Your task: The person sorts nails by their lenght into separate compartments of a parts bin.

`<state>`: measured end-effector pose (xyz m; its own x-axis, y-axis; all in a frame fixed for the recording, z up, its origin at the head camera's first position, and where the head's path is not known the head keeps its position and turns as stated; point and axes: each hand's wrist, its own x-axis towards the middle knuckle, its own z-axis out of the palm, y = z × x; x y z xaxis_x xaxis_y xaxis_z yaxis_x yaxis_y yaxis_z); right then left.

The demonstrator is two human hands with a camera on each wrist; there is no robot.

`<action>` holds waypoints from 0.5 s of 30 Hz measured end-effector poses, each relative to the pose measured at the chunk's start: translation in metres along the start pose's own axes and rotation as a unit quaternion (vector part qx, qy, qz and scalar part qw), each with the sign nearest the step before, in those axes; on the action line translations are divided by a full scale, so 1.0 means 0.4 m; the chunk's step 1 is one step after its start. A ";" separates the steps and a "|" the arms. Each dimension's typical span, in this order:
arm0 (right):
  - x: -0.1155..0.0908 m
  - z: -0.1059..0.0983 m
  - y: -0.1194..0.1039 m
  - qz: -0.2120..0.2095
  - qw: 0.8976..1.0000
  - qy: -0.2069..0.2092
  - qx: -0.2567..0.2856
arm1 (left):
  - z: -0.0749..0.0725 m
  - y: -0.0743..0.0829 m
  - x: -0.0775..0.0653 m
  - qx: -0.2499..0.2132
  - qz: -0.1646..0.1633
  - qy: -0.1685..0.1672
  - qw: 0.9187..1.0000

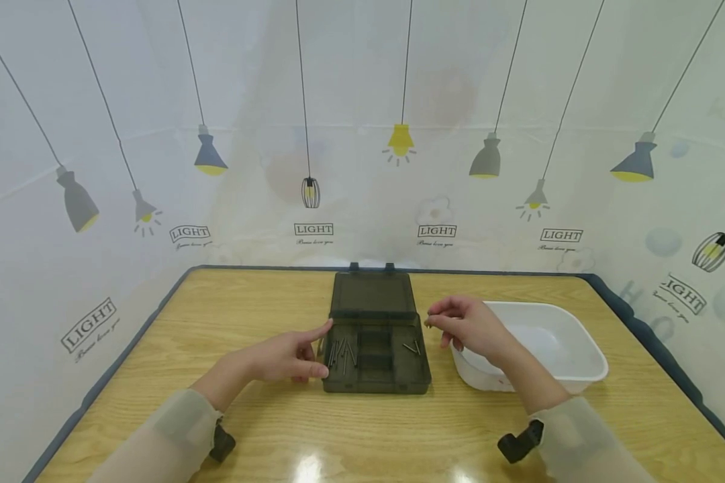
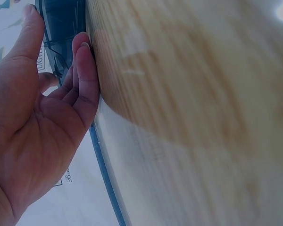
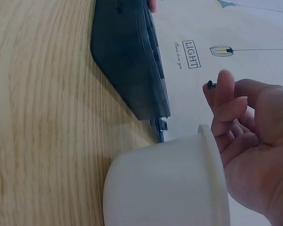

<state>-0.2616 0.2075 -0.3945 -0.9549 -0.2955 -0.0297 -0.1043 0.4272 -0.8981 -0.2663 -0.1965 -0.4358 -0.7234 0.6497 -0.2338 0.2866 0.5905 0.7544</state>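
Note:
A dark translucent organizer box [image 1: 377, 387] lies on the table with its lid [image 1: 371, 293] tipped back. Several long thin screws or nails [image 1: 342, 353] fill its left compartment, and a few short ones [image 1: 412, 347] lie in the right. At the box's left side rests my left hand [image 1: 280, 355], thumb and fingers extended along the edge. My right hand [image 1: 474, 330] is raised between the box and a white plastic basin [image 1: 592, 355]. Its thumb and forefinger pinch a small dark screw [image 3: 211, 84], whose head pokes out past the fingertips in the right wrist view.
The basin stands right of the box, partly behind my right forearm. A wooden table [image 1: 266, 429] lies under everything, backed by a white curtain [image 1: 362, 80] printed with lamps. Dark edging runs along the table's back and sides.

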 end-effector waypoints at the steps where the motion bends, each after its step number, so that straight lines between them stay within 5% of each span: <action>1: 0.001 0.004 -0.001 0.001 1.000 -0.002 0.002 | 0.000 0.000 0.000 -0.001 0.000 0.000 1.000; 15: 0.015 0.043 -0.002 0.017 0.999 -0.035 0.016 | 0.000 -0.002 -0.003 -0.003 0.002 -0.001 1.000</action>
<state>-0.2624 0.1905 -0.4014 -0.9357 -0.3411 -0.0898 -0.0622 0.4100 -0.9100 -0.2657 -0.1976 -0.4361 -0.7202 0.6538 -0.2321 0.2859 0.5845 0.7593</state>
